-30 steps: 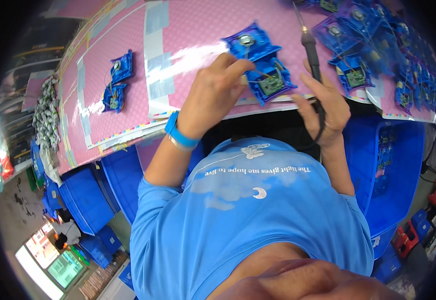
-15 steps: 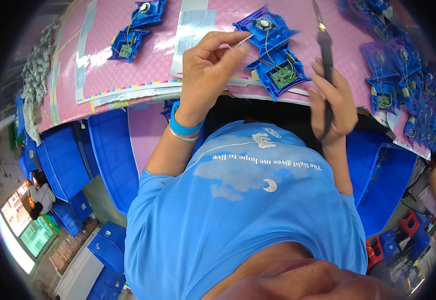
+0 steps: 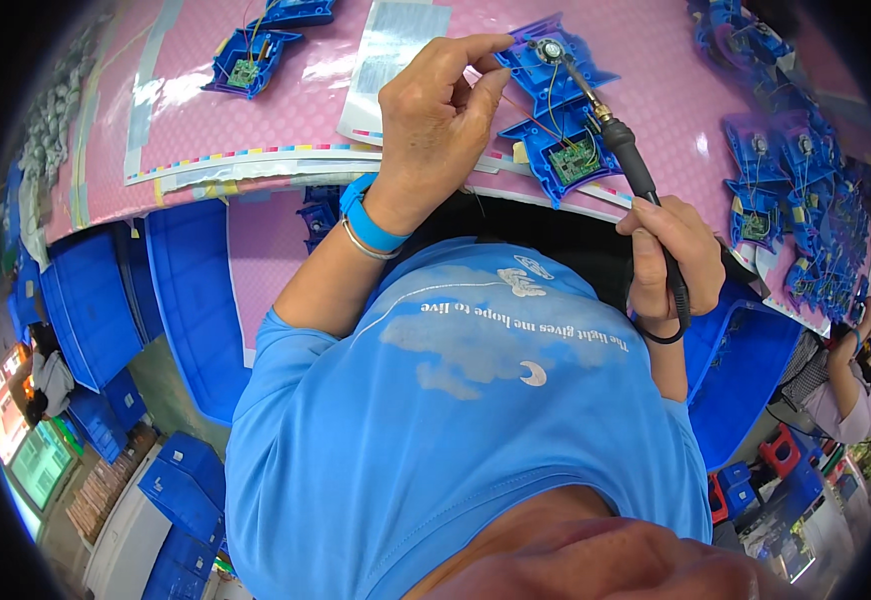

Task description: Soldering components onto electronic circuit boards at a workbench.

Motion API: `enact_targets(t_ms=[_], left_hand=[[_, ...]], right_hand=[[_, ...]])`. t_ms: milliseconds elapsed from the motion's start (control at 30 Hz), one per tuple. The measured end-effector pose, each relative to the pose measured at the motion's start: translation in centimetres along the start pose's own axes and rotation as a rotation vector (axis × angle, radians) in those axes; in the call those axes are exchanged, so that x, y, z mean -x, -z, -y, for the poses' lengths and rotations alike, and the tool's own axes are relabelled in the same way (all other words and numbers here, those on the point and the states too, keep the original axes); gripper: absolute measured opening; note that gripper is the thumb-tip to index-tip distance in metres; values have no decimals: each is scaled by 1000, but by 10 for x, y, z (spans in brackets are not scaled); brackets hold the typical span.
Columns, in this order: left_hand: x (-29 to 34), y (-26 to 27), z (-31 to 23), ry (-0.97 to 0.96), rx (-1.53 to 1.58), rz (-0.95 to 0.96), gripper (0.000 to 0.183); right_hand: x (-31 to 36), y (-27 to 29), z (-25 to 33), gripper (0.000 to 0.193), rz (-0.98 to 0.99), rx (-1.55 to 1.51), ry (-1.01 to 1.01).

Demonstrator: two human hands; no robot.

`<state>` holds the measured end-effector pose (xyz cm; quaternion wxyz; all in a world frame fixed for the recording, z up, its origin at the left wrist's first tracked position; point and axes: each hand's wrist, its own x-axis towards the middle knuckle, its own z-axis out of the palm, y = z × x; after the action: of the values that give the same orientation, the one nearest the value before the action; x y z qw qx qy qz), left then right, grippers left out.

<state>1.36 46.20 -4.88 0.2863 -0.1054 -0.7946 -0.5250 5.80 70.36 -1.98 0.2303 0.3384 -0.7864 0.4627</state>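
My right hand (image 3: 678,255) grips a black-handled soldering iron (image 3: 628,150). Its metal tip reaches the edge of a small round speaker (image 3: 551,50) in the upper half of an opened blue plastic housing (image 3: 533,82). My left hand (image 3: 444,120) is curled at that half's left corner, index finger and thumb on either side of it; whatever else lies between the fingers is hidden. Thin wires run down from the speaker to a green circuit board (image 3: 576,158) in the lower half (image 3: 548,183), nearest me.
Another opened housing (image 3: 246,62) lies at the far left on the pink table covering (image 3: 296,95). Many similar housings (image 3: 806,200) are heaped at the right. Blue bins (image 3: 191,310) stand below the table edge. At the far right sits another person (image 3: 841,395).
The soldering iron has come down and left from its raised position onto the speaker. My left hand, which pinched a thin pale strand, has moved slightly up to the housing corner.
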Motion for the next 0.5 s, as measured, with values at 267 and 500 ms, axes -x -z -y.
enact_targets(t_ms=[267,500], left_hand=[[-3,-3,4,-19,13,-16,28],[-3,-2,6,12,-9,-14,29]], right_hand=[[-5,-4,-5,24,27,-21,20],[-8,-5,-7,25,49,-34,11]])
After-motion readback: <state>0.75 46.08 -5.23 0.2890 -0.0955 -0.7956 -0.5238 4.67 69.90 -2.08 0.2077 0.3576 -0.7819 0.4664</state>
